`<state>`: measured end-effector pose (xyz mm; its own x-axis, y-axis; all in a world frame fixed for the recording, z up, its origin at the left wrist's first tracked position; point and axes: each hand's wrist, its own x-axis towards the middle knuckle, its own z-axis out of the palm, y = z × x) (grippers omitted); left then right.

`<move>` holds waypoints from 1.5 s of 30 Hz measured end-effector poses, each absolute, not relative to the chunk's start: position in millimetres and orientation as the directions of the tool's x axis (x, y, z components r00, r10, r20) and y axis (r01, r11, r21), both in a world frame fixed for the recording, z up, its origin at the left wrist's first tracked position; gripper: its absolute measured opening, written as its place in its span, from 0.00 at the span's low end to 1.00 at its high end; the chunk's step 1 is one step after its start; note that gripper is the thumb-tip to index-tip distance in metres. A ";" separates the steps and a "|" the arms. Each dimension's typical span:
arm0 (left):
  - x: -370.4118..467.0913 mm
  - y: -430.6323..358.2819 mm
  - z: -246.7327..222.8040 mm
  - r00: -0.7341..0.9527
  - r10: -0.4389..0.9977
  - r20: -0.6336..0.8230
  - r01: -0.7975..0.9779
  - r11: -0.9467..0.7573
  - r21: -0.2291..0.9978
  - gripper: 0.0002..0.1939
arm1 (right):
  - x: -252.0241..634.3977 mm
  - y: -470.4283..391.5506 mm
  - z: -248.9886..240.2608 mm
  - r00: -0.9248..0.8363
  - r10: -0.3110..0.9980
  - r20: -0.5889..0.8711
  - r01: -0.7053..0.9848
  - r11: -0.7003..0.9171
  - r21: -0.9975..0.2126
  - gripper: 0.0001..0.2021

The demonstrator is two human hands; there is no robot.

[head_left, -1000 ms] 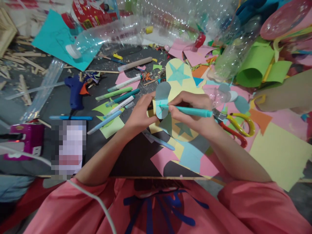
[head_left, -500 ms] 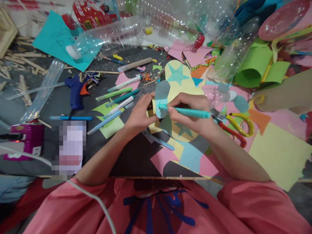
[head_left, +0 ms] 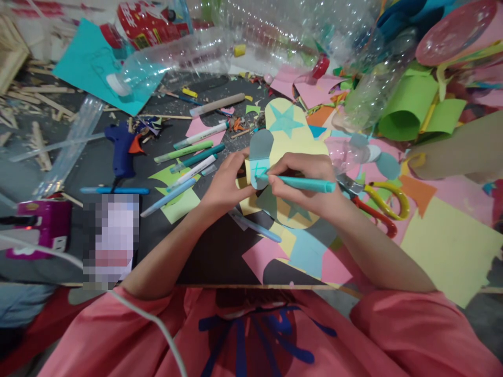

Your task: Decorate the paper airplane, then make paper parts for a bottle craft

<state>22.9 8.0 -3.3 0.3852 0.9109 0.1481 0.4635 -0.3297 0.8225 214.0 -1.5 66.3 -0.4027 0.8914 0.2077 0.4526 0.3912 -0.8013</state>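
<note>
right hand (head_left: 310, 180) clamped on a teal pen (head_left: 302, 183), tip on the grey cutout (head_left: 260, 159) at centre; left hand (head_left: 228, 183) pinches its 9 o'clock edge. a few teal strokes show, most of it bare. scissors (head_left: 377, 201) at 3 o'clock.

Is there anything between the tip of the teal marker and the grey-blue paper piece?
Nothing visible. The right hand holds the teal marker with its tip on the grey-blue paper piece, which the left hand holds from the other side.
</note>
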 end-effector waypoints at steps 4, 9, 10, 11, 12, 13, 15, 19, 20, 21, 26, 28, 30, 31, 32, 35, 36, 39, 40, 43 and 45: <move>21.9 8.5 -4.4 0.395 0.907 0.149 0.483 -0.343 0.806 0.25 | 213.6 -0.7 63.4 -0.442 0.866 0.236 0.485 0.451 -0.749 0.10; 21.7 8.4 -4.8 0.393 0.904 0.167 0.476 -0.356 0.804 0.25 | 214.2 -0.7 62.3 -0.451 0.860 0.238 0.493 0.462 -0.737 0.09; 21.9 8.5 -4.6 0.396 0.901 0.176 0.471 -0.363 0.804 0.25 | 214.4 -0.9 62.9 -0.447 0.863 0.238 0.482 0.456 -0.749 0.09; 22.2 8.6 -4.4 0.399 0.899 0.182 0.466 -0.370 0.804 0.25 | 214.4 -1.0 63.5 -0.441 0.866 0.236 0.469 0.446 -0.762 0.09; 22.4 8.8 -4.3 0.399 0.898 0.187 0.462 -0.373 0.804 0.25 | 214.4 -1.0 64.2 -0.437 0.869 0.233 0.457 0.437 -0.775 0.09; 22.5 9.0 -4.2 0.400 0.897 0.190 0.459 -0.375 0.805 0.26 | 214.2 -1.1 64.8 -0.435 0.870 0.232 0.448 0.433 -0.782 0.09; 22.6 9.2 -4.1 0.400 0.897 0.187 0.457 -0.372 0.808 0.25 | 213.9 -1.0 65.9 -0.440 0.864 0.244 0.442 0.445 -0.779 0.09; 21.9 9.0 -3.9 0.398 0.901 0.172 0.455 -0.357 0.816 0.26 | 215.0 -1.5 67.5 -0.435 0.872 0.225 0.401 0.411 -0.819 0.09; 21.8 8.9 -4.0 0.396 0.903 0.168 0.454 -0.352 0.819 0.26 | 215.8 -1.9 67.7 -0.405 0.888 0.216 0.381 0.379 -0.844 0.10; 21.7 8.7 -4.1 0.394 0.904 0.167 0.451 -0.349 0.821 0.27 | 216.9 -2.3 67.7 -0.364 0.906 0.216 0.361 0.351 -0.864 0.10; 21.1 8.8 -6.8 0.361 0.916 0.176 0.478 -0.344 0.808 0.28 | 220.6 -2.0 63.7 -0.232 0.933 0.275 0.334 0.342 -0.879 0.13; 20.6 9.2 -7.6 0.339 0.925 0.171 0.513 -0.334 0.791 0.29 | 220.0 -0.8 60.9 -0.251 0.928 0.276 0.332 0.350 -0.876 0.13; 20.1 9.5 -7.4 0.331 0.931 0.157 0.535 -0.321 0.782 0.31 | 218.7 0.3 58.6 -0.271 0.925 0.267 0.331 0.350 -0.876 0.13; 20.0 9.5 -7.0 0.331 0.932 0.149 0.538 -0.316 0.782 0.31 | 218.0 0.7 57.8 -0.277 0.924 0.263 0.330 0.349 -0.877 0.13; 19.8 9.5 -6.3 0.333 0.932 0.143 0.536 -0.312 0.784 0.31 | 217.3 0.8 57.3 -0.280 0.924 0.259 0.331 0.346 -0.878 0.12; 19.7 9.2 -4.3 0.339 0.928 0.155 0.521 -0.323 0.790 0.27 | 216.1 0.6 57.4 -0.281 0.926 0.252 0.333 0.340 -0.879 0.12; 19.7 9.1 -3.8 0.341 0.926 0.164 0.515 -0.330 0.791 0.27 | 216.1 0.4 57.8 -0.282 0.926 0.251 0.335 0.340 -0.879 0.12; 19.2 8.9 -3.5 0.348 0.919 0.186 0.503 -0.351 0.790 0.27 | 216.8 -0.1 59.8 -0.296 0.923 0.245 0.344 0.342 -0.874 0.11; 19.0 8.9 -3.7 0.349 0.918 0.188 0.502 -0.352 0.790 0.27 | 217.1 -0.2 60.5 -0.301 0.923 0.240 0.348 0.341 -0.873 0.11; 18.4 9.0 -4.6 0.349 0.919 0.184 0.508 -0.351 0.786 0.27 | 217.9 -0.2 62.2 -0.316 0.922 0.225 0.357 0.335 -0.872 0.13; 18.3 9.0 -5.3 0.346 0.920 0.182 0.513 -0.348 0.785 0.28 | 217.8 0.0 62.7 -0.316 0.924 0.217 0.363 0.329 -0.871 0.13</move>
<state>18.3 9.0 -5.3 0.3465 0.9203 0.1815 0.5126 -0.3478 0.7850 217.8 0.0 62.7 -0.3158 0.9236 0.2174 0.3633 0.3294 -0.8715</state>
